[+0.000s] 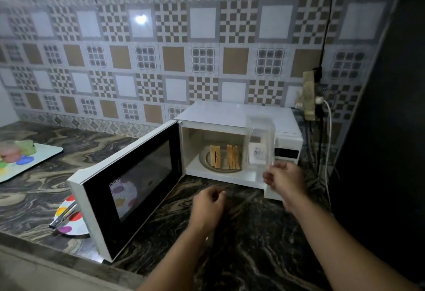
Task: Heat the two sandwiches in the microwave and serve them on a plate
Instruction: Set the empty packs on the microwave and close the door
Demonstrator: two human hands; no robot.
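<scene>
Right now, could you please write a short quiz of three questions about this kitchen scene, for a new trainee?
1. True or false: the microwave door is closed.
2. Where are the two sandwiches? A) on the counter B) inside the microwave C) on the dotted plate
3. What does the right hand hold?

Key:
1. False; the door stands wide open.
2. B; they stand side by side on the turntable.
3. A clear plastic container, raised in front of the microwave opening. The left hand holds nothing.
</scene>
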